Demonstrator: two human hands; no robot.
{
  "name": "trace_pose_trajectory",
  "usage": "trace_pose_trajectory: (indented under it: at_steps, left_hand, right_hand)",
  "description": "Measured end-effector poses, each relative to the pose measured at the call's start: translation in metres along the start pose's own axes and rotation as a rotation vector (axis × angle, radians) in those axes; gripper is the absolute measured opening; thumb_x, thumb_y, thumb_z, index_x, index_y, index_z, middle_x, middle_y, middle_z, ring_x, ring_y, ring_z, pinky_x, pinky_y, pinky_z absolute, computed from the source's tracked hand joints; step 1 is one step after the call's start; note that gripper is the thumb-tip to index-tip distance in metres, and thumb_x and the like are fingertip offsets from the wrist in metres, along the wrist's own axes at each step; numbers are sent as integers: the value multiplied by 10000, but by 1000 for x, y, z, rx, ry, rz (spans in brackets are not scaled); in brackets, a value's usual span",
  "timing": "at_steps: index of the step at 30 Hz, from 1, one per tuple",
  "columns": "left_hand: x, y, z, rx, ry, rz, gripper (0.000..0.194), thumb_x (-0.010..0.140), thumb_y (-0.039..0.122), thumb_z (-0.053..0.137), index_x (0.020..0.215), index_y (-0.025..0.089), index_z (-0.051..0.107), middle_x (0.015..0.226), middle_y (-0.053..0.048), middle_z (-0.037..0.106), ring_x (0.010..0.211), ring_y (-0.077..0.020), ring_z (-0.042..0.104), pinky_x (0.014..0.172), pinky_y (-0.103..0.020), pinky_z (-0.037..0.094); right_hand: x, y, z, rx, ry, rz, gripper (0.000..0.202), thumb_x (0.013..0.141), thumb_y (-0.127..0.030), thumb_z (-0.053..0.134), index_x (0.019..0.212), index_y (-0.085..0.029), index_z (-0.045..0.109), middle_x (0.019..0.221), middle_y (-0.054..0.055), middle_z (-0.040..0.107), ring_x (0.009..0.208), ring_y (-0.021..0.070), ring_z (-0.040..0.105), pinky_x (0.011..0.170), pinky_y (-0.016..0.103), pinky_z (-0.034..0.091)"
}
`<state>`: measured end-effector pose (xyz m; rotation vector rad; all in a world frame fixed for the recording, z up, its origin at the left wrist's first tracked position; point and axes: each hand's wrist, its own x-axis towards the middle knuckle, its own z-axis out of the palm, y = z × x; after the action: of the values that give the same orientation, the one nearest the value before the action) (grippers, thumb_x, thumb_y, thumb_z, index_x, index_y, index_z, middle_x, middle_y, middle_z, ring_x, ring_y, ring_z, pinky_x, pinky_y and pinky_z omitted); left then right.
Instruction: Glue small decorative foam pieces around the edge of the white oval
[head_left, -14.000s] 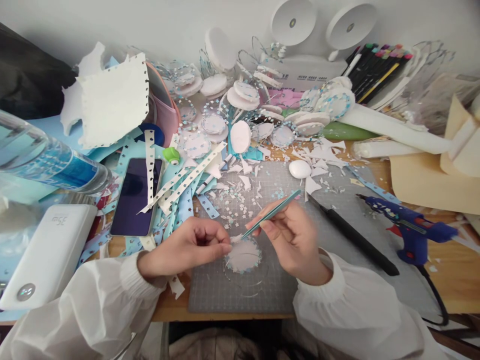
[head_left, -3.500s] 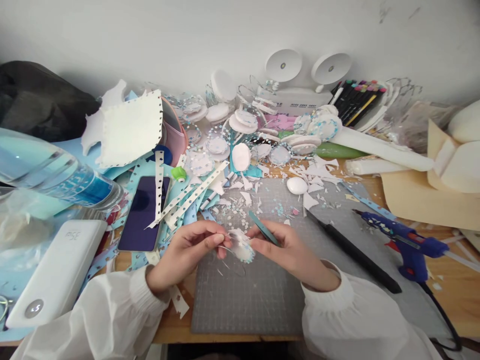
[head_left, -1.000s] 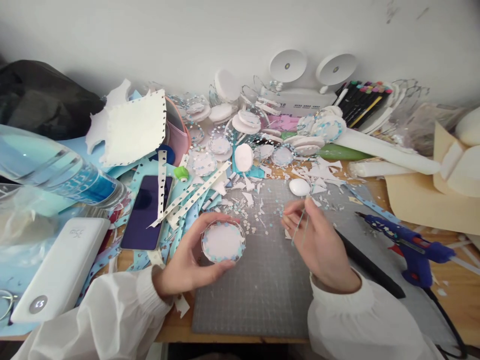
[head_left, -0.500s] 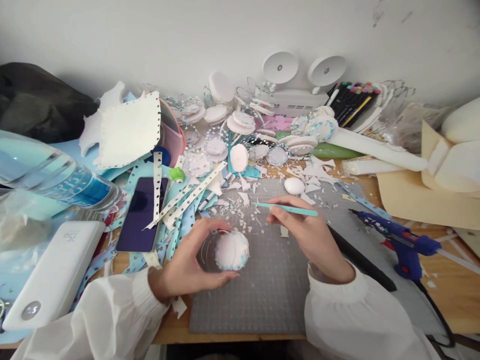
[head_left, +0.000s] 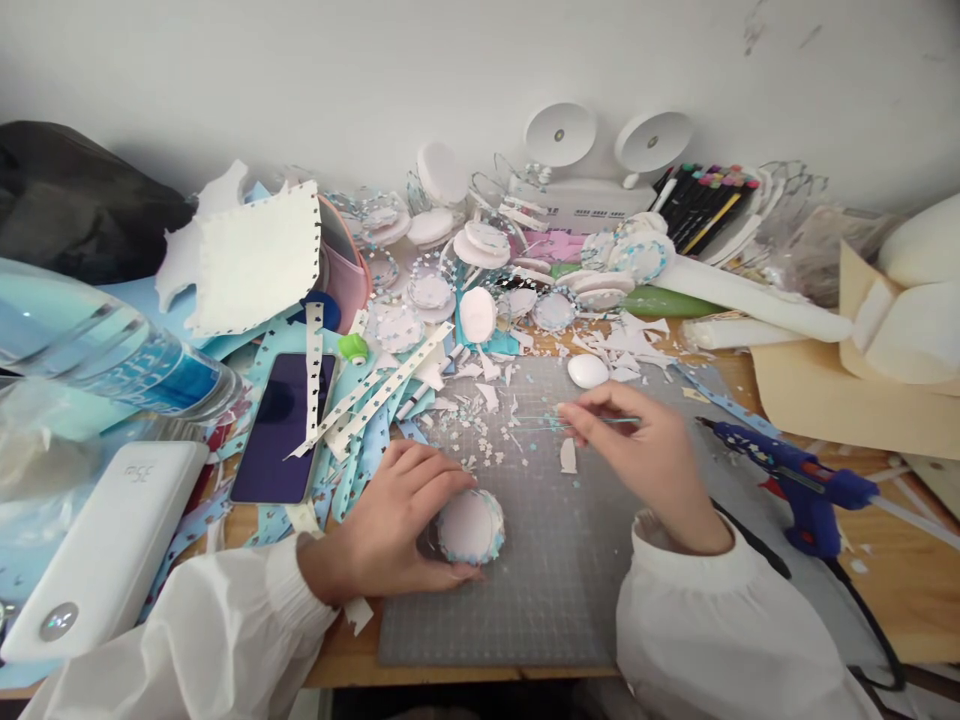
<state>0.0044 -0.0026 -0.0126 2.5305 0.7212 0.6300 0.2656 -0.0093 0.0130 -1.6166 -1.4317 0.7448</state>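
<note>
A round white disc (head_left: 471,527) edged with small blue and white stars stands over the grey cutting mat (head_left: 525,620). My left hand (head_left: 401,520) grips it from the left, thumb below and fingers above. To the right, my right hand (head_left: 634,450) pinches thin light-blue tweezers (head_left: 536,424), seen edge-on, with their tips pointing left over the scattered stars. Whether the tips hold a star is too small to tell. Just behind my right hand lies a white oval piece (head_left: 588,371), and a small white scrap (head_left: 568,457) is left of that hand.
A blue glue gun (head_left: 814,480) with its cable lies at the right. On the left are a phone (head_left: 281,430), a white power bank (head_left: 105,550), a water bottle (head_left: 112,340) and paper strips. Decorated white discs (head_left: 480,245) crowd the back.
My left hand has closed further around the disc, which has shifted slightly right and down. My right hand has moved right, and the tweezers have turned edge-on.
</note>
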Motion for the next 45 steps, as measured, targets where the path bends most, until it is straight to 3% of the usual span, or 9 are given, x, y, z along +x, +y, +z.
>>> trace_pose_trajectory:
  at_steps: [4, 10, 13, 20, 25, 31, 35, 40, 45]
  left_hand:
    - [1, 0, 1, 20, -43, -9, 601, 700, 589, 709, 1113, 176, 567, 1003, -96, 672, 906, -277, 586, 831, -414, 364]
    - [1, 0, 2, 24, -64, -17, 613, 705, 573, 718, 1133, 160, 571, 1030, -99, 668, 925, -285, 585, 841, -425, 360]
    - [1, 0, 2, 21, -74, -25, 606, 718, 586, 698, 1138, 168, 572, 1039, -104, 664, 932, -287, 579, 852, -432, 360]
    - [0, -1, 3, 11, -76, -31, 607, 704, 541, 722, 1172, 187, 565, 1058, -95, 648, 947, -292, 577, 859, -433, 369]
    - [0, -1, 4, 29, -79, -26, 607, 705, 552, 712, 1175, 201, 556, 1063, -101, 647, 954, -293, 572, 864, -431, 374]
    - [-1, 0, 2, 21, -50, -30, 744, 653, 617, 723, 1226, 187, 521, 1113, -123, 630, 983, -310, 561, 884, -447, 368]
    - [-2, 1, 0, 4, -28, -41, 790, 620, 638, 722, 1244, 198, 520, 1142, -135, 610, 993, -315, 545, 888, -445, 377]
    - [-2, 0, -1, -11, -12, 22, 759, 635, 607, 728, 1246, 207, 518, 1122, -124, 623, 987, -306, 556, 880, -440, 373]
    - [-3, -1, -3, -19, 56, 56, 585, 728, 480, 669, 1221, 204, 519, 1090, -123, 618, 942, -292, 560, 844, -429, 375]
  right_hand:
    - [0, 3, -10, -147, 37, -88, 216, 829, -420, 652, 813, -227, 558, 612, -12, 615, 530, 149, 607, 488, 255, 444]
    - [-3, 12, -9, -433, -109, -309, 201, 854, -413, 631, 897, -244, 530, 706, 1, 648, 641, 174, 642, 610, 293, 457]
    - [-5, 9, -8, -394, -168, -277, 226, 835, -418, 651, 901, -250, 515, 758, 9, 649, 684, 179, 640, 615, 287, 464]
    - [-3, 1, -7, -260, -364, -209, 66, 845, -234, 587, 882, -254, 536, 838, 12, 647, 775, 183, 626, 703, 312, 486]
    - [-1, 2, -7, -199, -310, -179, 44, 840, -237, 596, 862, -250, 561, 862, 12, 665, 824, 187, 641, 691, 290, 480]
    - [0, -4, -20, -272, -197, -194, 92, 799, -205, 603, 802, -244, 519, 774, 8, 627, 719, 170, 614, 624, 278, 476]
    - [3, -2, -20, -311, -225, -215, 87, 810, -229, 613, 773, -240, 535, 790, 14, 630, 735, 170, 606, 642, 281, 479]
    - [7, 7, -16, -294, -372, -246, 56, 836, -265, 621, 784, -245, 616, 803, 6, 654, 726, 167, 598, 658, 283, 451]
    - [8, 8, -23, -285, -350, -106, 93, 835, -316, 636, 905, -261, 661, 754, -9, 685, 653, 166, 629, 632, 282, 449]
